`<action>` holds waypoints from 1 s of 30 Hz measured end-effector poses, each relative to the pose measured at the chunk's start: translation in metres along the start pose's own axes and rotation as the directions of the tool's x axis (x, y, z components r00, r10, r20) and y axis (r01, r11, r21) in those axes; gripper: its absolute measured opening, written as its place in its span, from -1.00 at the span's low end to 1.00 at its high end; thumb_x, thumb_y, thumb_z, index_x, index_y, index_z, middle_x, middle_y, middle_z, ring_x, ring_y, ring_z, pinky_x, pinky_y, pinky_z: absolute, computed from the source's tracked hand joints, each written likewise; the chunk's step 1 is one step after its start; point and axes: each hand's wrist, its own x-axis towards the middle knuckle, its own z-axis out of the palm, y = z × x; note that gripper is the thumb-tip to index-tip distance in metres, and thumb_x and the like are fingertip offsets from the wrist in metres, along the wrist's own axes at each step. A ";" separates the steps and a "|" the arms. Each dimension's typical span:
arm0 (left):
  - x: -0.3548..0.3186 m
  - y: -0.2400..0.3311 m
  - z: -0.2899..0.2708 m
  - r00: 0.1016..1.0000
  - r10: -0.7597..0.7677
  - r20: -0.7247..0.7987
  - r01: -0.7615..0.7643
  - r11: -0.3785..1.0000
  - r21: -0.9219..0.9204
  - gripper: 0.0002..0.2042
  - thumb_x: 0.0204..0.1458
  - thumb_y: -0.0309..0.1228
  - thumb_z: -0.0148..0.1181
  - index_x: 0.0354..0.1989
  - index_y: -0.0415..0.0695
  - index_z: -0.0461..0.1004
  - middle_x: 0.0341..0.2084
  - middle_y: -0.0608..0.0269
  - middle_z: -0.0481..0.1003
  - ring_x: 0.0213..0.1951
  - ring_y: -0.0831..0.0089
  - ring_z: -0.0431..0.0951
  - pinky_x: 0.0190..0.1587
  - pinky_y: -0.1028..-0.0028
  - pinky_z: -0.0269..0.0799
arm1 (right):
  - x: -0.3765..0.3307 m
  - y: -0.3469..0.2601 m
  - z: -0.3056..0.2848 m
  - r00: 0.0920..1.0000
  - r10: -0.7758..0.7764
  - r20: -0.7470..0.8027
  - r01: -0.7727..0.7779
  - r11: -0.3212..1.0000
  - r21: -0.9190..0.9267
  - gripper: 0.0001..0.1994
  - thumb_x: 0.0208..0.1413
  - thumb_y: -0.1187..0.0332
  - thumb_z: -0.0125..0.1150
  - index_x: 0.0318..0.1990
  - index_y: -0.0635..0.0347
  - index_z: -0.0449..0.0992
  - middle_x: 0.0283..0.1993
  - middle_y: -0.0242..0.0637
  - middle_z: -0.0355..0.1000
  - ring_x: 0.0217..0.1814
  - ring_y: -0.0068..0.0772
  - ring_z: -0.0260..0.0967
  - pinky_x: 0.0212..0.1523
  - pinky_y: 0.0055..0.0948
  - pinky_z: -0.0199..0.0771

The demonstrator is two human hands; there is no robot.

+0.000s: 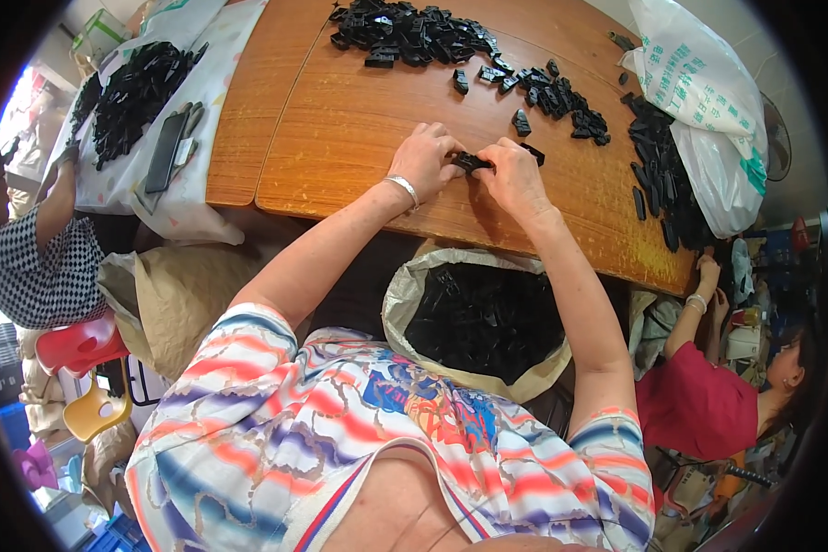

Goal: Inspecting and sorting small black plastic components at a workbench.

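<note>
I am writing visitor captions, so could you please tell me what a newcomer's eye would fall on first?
Probably the left hand and right hand, together holding a small black part over the wooden table. Next, the heap of black parts at the table's far side and the open sack of black pieces below its near edge. The white plastic bag at the right also stands out.

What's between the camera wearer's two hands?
A small black part, held by the fingers of the left hand and right hand; the head view shows it.
</note>
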 end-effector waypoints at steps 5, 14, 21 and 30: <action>0.004 0.002 -0.001 0.999 -0.010 0.041 0.010 1.000 0.012 -0.81 -0.15 -0.41 0.34 -0.30 -0.10 0.60 -0.26 0.18 0.47 -0.07 0.16 0.41 0.00 0.30 0.40 | -0.010 -0.013 0.011 0.987 -0.153 0.040 0.158 0.955 -0.250 -0.83 0.04 0.49 0.04 -0.25 0.38 0.48 -0.20 -0.06 0.33 -0.16 -0.05 0.42 -0.21 -0.20 0.51; 0.026 0.004 -0.023 0.790 0.097 0.605 0.130 0.938 -0.321 -0.74 -0.13 -0.33 0.30 -0.25 -0.14 0.58 -0.26 0.08 0.53 -0.16 0.09 0.51 -0.05 0.26 0.45 | -0.051 -0.018 -0.010 0.989 0.111 0.101 -0.107 0.993 -0.044 -0.79 -0.06 0.35 0.28 -0.24 0.16 0.58 -0.29 -0.07 0.42 -0.23 0.07 0.44 -0.21 -0.09 0.47; 0.051 0.041 0.037 0.976 0.103 0.189 -0.084 0.991 -0.107 -0.64 -0.07 -0.37 0.31 -0.06 -0.15 0.48 -0.19 0.07 0.46 -0.09 0.15 0.47 -0.02 0.30 0.44 | -0.127 -0.019 -0.052 0.906 0.141 0.398 -0.211 0.968 0.138 -0.73 -0.09 0.21 0.38 -0.24 0.12 0.62 -0.28 -0.14 0.48 -0.14 -0.05 0.46 -0.11 -0.19 0.47; 0.063 0.043 0.069 0.988 0.130 0.079 -0.131 0.991 0.009 -0.73 -0.14 -0.40 0.36 -0.24 -0.12 0.51 -0.24 0.14 0.44 -0.11 0.13 0.40 -0.03 0.26 0.41 | -0.016 0.156 -0.054 0.957 0.129 -0.261 -0.205 0.936 -0.287 -0.73 0.01 0.49 0.25 -0.09 0.08 0.57 -0.05 -0.25 0.38 0.03 -0.12 0.34 -0.02 -0.21 0.44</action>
